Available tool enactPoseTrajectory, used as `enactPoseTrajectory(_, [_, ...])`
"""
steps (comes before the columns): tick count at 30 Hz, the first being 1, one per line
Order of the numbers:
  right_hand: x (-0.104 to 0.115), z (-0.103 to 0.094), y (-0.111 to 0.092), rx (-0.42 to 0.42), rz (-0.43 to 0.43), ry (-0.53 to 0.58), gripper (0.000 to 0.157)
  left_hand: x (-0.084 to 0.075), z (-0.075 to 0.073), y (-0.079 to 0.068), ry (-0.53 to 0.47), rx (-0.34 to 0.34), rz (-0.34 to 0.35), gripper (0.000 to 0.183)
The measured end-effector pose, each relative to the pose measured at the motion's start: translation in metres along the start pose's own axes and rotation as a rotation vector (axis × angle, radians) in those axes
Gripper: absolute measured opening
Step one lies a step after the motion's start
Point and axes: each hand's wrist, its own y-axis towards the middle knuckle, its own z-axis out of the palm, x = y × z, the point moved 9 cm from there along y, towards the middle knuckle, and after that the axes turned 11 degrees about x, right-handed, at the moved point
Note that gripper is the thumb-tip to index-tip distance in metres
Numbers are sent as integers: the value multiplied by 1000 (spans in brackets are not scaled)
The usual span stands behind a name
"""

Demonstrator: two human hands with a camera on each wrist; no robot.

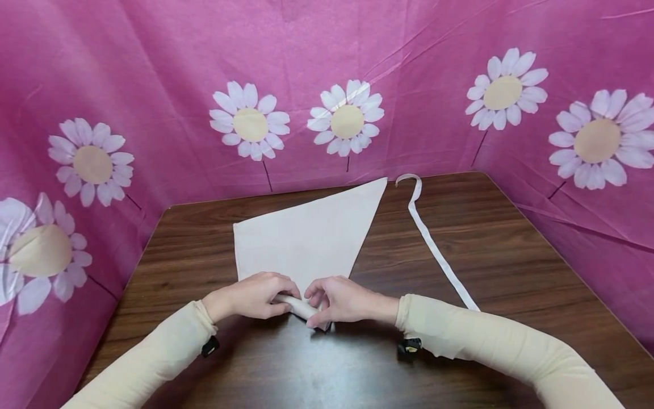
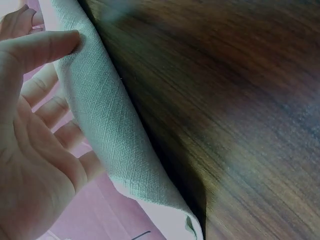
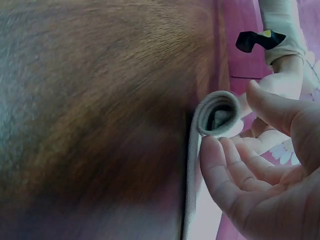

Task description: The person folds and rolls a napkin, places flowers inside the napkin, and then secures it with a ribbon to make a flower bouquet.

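Note:
A cream woven cloth [image 1: 311,238] lies on the table with its near part wound into a slanting roll [image 1: 302,308]. At the roll's left part is my left hand [image 1: 263,295]; its thumb presses the near side, with the fingers behind, as the left wrist view shows. My right hand [image 1: 347,300] is at the right end, thumb on one side and curled fingers on the other. The right wrist view looks into the open end of the roll [image 3: 218,114], showing its wound layers and something darker inside. There the right fingertips [image 3: 212,145] are right at the cloth.
The brown wooden table [image 1: 511,272] carries a long white ribbon [image 1: 434,247], curved at its far end, to the right of the cloth. A pink curtain [image 1: 168,85] with daisies hangs around the table's back and sides.

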Motion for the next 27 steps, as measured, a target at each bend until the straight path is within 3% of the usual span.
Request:
enactPoseTrajectory(8, [-7, 2, 2, 34, 24, 0, 32, 2, 0, 2, -77, 35, -6, 16])
enactPoseTrajectory(18, [-14, 2, 4, 41, 16, 11, 31, 7, 2, 5, -160, 89, -31, 15])
enactPoseTrajectory(27, [-22, -1, 5, 34, 36, 130, 29, 3, -13, 4, -21, -62, 2, 19])
